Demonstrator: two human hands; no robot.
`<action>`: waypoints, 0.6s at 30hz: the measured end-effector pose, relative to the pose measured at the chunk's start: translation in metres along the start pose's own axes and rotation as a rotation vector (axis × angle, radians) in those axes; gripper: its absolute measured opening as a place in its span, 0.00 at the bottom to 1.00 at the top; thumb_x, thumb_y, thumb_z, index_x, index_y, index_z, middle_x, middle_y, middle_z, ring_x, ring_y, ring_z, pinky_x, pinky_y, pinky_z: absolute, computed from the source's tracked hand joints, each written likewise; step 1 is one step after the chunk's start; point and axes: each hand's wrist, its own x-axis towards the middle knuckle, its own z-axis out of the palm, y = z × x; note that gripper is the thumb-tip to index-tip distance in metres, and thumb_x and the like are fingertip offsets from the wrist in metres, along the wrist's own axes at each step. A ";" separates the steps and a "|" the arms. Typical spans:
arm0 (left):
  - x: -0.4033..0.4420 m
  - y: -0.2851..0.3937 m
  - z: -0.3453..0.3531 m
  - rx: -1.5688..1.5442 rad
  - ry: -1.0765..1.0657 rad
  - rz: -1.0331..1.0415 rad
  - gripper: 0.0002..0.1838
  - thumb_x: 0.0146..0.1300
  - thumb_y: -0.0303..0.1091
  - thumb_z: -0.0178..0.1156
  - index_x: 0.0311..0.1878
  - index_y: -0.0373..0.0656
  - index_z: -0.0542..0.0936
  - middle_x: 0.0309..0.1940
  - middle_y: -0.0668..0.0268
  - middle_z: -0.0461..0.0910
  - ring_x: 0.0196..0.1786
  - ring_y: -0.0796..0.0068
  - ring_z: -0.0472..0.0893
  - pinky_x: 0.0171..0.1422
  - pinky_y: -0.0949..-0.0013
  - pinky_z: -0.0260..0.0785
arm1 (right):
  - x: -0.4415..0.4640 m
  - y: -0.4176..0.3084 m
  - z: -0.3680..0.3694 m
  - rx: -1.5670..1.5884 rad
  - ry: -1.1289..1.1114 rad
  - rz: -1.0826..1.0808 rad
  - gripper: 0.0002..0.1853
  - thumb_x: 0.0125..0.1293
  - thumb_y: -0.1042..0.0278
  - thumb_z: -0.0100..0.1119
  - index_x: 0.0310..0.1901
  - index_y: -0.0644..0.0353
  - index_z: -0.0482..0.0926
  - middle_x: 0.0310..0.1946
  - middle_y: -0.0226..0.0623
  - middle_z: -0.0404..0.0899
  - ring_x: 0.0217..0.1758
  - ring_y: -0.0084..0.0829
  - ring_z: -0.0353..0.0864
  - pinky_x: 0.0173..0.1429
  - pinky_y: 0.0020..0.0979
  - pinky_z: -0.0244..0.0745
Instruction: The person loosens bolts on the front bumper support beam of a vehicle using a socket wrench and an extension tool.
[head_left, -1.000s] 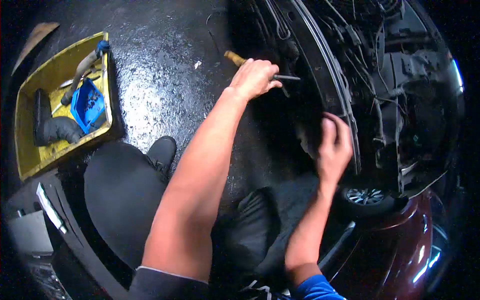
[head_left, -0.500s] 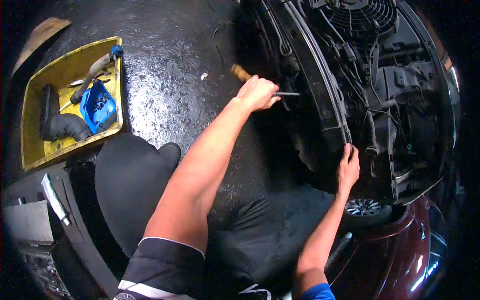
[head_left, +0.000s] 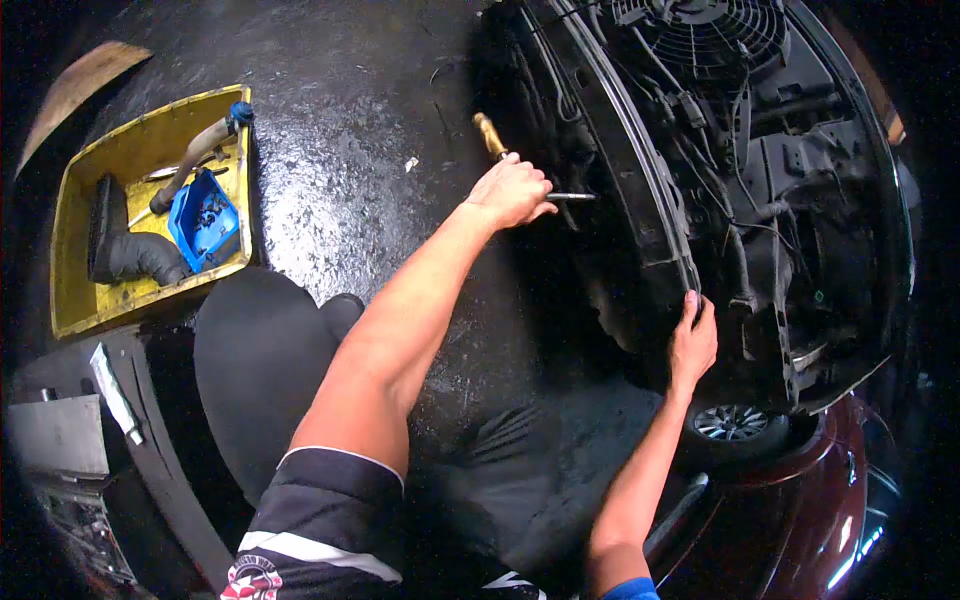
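Observation:
My left hand [head_left: 510, 192] is closed around a ratchet wrench [head_left: 487, 132]. Its yellowish handle sticks up past my knuckles, and a thin steel shaft points right at the car's front end; the shaft's tip is lost in shadow. With thumb and fingers together, my right hand [head_left: 693, 343] grips the lower end of the long metal crossbar [head_left: 640, 130] on the exposed car front. Dark hoses, wiring and brackets surround the crossbar. Behind it, at the top, is a round fan guard [head_left: 700, 35].
A yellow tub [head_left: 247, 215] at left holds a blue tray [head_left: 207, 258] with small dark fasteners, a black air duct [head_left: 135, 255] and a filler pipe. Near me are a round black seat [head_left: 255, 370] and a white tube [head_left: 115, 390]. A dark red car [head_left: 790, 500] stands lower right.
The wrench handle has swung from pointing up-left to pointing more nearly straight up, turning with my left hand. My right hand stays on the crossbar. The view has shifted slightly.

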 end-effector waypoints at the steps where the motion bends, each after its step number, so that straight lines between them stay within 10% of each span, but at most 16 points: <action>1: -0.001 0.000 0.002 0.061 0.057 0.046 0.27 0.63 0.61 0.62 0.40 0.43 0.89 0.38 0.53 0.88 0.45 0.48 0.86 0.55 0.51 0.76 | -0.001 0.000 0.000 -0.003 0.003 0.000 0.29 0.76 0.38 0.46 0.57 0.58 0.79 0.50 0.50 0.84 0.53 0.52 0.82 0.56 0.47 0.74; 5: 0.029 0.016 -0.006 -0.993 -0.045 -1.002 0.28 0.65 0.57 0.57 0.27 0.38 0.86 0.31 0.54 0.87 0.37 0.56 0.86 0.48 0.55 0.76 | 0.000 0.004 0.004 -0.039 0.031 -0.009 0.29 0.76 0.38 0.45 0.58 0.57 0.78 0.49 0.49 0.84 0.53 0.52 0.82 0.56 0.48 0.73; 7: 0.031 0.003 0.006 -1.198 -0.185 -1.097 0.29 0.63 0.58 0.60 0.26 0.37 0.86 0.29 0.56 0.87 0.36 0.60 0.87 0.47 0.57 0.77 | 0.000 0.002 0.001 -0.033 0.013 0.006 0.29 0.76 0.38 0.45 0.58 0.57 0.78 0.49 0.49 0.84 0.53 0.52 0.82 0.57 0.48 0.72; 12: -0.006 0.002 0.012 0.032 0.089 0.062 0.27 0.64 0.63 0.61 0.31 0.45 0.88 0.30 0.55 0.86 0.41 0.48 0.86 0.49 0.49 0.77 | 0.001 0.000 0.002 -0.052 0.007 0.034 0.28 0.76 0.38 0.45 0.58 0.54 0.79 0.52 0.47 0.84 0.56 0.51 0.81 0.58 0.45 0.73; 15: -0.001 0.023 -0.008 -0.165 0.011 -0.270 0.30 0.66 0.64 0.57 0.30 0.43 0.86 0.27 0.54 0.85 0.34 0.50 0.85 0.41 0.49 0.76 | 0.000 0.002 0.004 -0.050 0.053 -0.018 0.28 0.76 0.39 0.45 0.56 0.57 0.79 0.48 0.47 0.85 0.52 0.50 0.82 0.55 0.47 0.73; 17: 0.020 0.014 -0.005 -1.173 -0.101 -1.013 0.39 0.67 0.74 0.49 0.22 0.42 0.78 0.13 0.68 0.71 0.16 0.71 0.70 0.24 0.63 0.64 | -0.001 0.004 0.006 -0.053 0.086 -0.043 0.28 0.76 0.39 0.45 0.55 0.58 0.80 0.45 0.47 0.85 0.49 0.50 0.83 0.53 0.48 0.74; 18: 0.018 -0.005 0.007 -1.425 -0.214 -1.036 0.40 0.66 0.75 0.49 0.22 0.42 0.78 0.14 0.69 0.71 0.17 0.74 0.70 0.24 0.65 0.64 | -0.001 0.005 0.007 -0.063 0.099 -0.048 0.28 0.76 0.39 0.46 0.55 0.58 0.80 0.45 0.47 0.85 0.49 0.50 0.83 0.52 0.48 0.74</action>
